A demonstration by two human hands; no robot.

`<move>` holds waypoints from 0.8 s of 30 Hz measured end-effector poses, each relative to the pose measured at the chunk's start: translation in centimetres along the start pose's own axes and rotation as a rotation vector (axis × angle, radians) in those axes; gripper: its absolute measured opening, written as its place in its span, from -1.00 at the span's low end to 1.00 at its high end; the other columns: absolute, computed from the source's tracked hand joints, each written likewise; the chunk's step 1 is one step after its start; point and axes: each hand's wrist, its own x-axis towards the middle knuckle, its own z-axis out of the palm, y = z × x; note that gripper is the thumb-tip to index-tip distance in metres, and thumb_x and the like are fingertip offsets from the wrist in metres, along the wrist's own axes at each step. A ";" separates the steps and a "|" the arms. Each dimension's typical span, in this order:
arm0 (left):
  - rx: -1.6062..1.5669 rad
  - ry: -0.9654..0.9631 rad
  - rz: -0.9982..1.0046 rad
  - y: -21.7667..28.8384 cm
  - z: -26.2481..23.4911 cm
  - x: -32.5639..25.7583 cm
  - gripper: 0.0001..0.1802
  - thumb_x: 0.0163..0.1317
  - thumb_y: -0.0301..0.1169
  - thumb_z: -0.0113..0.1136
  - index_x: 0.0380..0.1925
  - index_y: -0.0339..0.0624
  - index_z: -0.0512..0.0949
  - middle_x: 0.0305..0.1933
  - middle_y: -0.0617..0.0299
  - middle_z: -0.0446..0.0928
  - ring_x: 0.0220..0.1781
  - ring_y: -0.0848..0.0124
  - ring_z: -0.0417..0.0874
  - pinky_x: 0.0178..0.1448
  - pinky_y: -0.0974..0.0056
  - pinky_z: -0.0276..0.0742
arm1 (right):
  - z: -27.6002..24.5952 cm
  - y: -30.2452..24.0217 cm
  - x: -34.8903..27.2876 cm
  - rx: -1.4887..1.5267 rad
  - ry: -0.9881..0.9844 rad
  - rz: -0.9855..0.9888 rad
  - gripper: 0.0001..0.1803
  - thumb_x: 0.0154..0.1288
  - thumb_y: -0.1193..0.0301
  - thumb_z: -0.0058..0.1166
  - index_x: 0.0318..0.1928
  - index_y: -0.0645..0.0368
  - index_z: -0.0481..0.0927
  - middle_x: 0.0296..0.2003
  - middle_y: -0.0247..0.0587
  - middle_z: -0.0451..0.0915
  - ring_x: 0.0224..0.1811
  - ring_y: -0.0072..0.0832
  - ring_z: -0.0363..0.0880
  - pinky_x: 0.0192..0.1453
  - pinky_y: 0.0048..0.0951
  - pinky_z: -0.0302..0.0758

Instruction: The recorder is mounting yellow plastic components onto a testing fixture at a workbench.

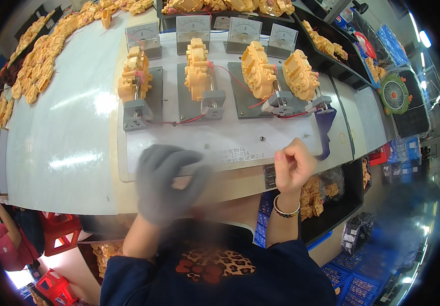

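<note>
My left hand [166, 183], in a grey glove and blurred by motion, hovers over the near edge of the white test board [164, 148]. Its thumb and fingers are apart, with nothing visible between them. To the right, my bare right hand [295, 166] is held above the board's near right corner, fingers curled in and no object showing. Beyond both hands stand several grey fixtures [212, 104], each bearing a yellow plastic gearbox [197, 69] with red wires. Analog panel meters [244, 33] line up behind them. Neither hand touches a gearbox.
Piled yellow gearboxes [39, 66] cover the table's far left. Black trays [327, 61] of similar parts stand at the back and right; another black bin [342, 199] sits below my right hand. A green fan [395, 94] is at far right. Another person's arm [1, 209] shows at left.
</note>
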 end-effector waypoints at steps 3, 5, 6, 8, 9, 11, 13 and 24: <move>0.249 0.157 -0.102 -1.2 -2.0 -0.5 -0.82 -0.10 -0.45 0.42 -0.44 -0.06 0.63 -0.37 0.23 0.55 -0.28 0.21 0.56 -0.15 0.18 0.45 | -0.4 0.0 0.0 0.108 0.005 0.051 -0.73 0.10 0.51 0.19 -0.61 0.21 0.37 -0.68 -0.35 0.31 -0.64 -0.58 0.14 -0.54 -0.53 0.04; 0.300 0.060 -0.104 -2.4 -2.5 -0.8 -0.84 -0.09 -0.45 0.41 -0.47 -0.05 0.62 -0.37 0.24 0.55 -0.29 0.20 0.55 -0.15 0.18 0.45 | -0.3 -0.1 0.0 0.161 0.025 0.050 -0.73 0.12 0.51 0.19 -0.61 0.22 0.37 -0.68 -0.36 0.32 -0.62 -0.60 0.13 -0.53 -0.54 0.03; 0.349 -0.029 -0.143 -2.9 -2.5 -0.9 -0.86 -0.08 -0.45 0.40 -0.49 -0.04 0.62 -0.37 0.24 0.55 -0.29 0.20 0.54 -0.15 0.17 0.45 | -0.2 -0.1 0.1 0.223 0.054 0.066 -0.73 0.13 0.51 0.18 -0.60 0.23 0.37 -0.67 -0.36 0.32 -0.61 -0.61 0.12 -0.52 -0.55 0.02; 0.338 0.029 -0.054 -3.6 -2.1 -1.2 -0.88 -0.07 -0.44 0.39 -0.52 -0.03 0.60 -0.41 0.27 0.53 -0.32 0.19 0.53 -0.17 0.16 0.45 | -0.1 -0.1 0.2 0.220 0.049 0.048 -0.73 0.14 0.51 0.18 -0.60 0.23 0.37 -0.66 -0.36 0.32 -0.60 -0.62 0.12 -0.52 -0.55 0.01; 0.329 0.044 -0.093 -3.7 -1.9 -1.3 -0.87 -0.07 -0.44 0.39 -0.54 -0.03 0.59 -0.44 0.27 0.53 -0.34 0.20 0.53 -0.18 0.15 0.45 | -0.1 -0.1 0.3 0.224 0.048 0.056 -0.72 0.15 0.50 0.17 -0.60 0.24 0.36 -0.66 -0.37 0.32 -0.59 -0.62 0.12 -0.51 -0.56 0.01; 0.341 0.097 -0.130 -3.7 -1.4 -1.3 -0.87 -0.06 -0.44 0.37 -0.56 -0.03 0.56 -0.52 0.28 0.50 -0.42 0.21 0.52 -0.26 0.15 0.45 | -0.3 -0.2 0.4 0.195 0.050 0.035 -0.74 0.14 0.52 0.16 -0.59 0.24 0.36 -0.65 -0.35 0.32 -0.59 -0.61 0.13 -0.50 -0.55 0.03; 0.331 0.116 -0.178 -3.6 -1.1 -1.2 -0.88 -0.05 -0.44 0.36 -0.56 -0.03 0.56 -0.54 0.28 0.50 -0.44 0.21 0.52 -0.27 0.16 0.45 | -0.8 -0.1 0.6 0.174 0.057 0.019 -0.75 0.13 0.54 0.15 -0.59 0.25 0.36 -0.65 -0.33 0.33 -0.58 -0.60 0.14 -0.49 -0.54 0.04; 0.383 0.166 -0.166 -3.8 -0.7 -0.9 -0.91 -0.04 -0.42 0.33 -0.56 -0.01 0.57 -0.57 0.30 0.50 -0.48 0.22 0.52 -0.32 0.18 0.44 | -5.3 6.4 9.2 -0.156 0.176 0.273 -0.48 0.43 0.04 -0.19 0.15 0.19 0.41 -0.20 -0.18 0.55 -0.28 -0.43 0.50 -0.13 -0.42 0.42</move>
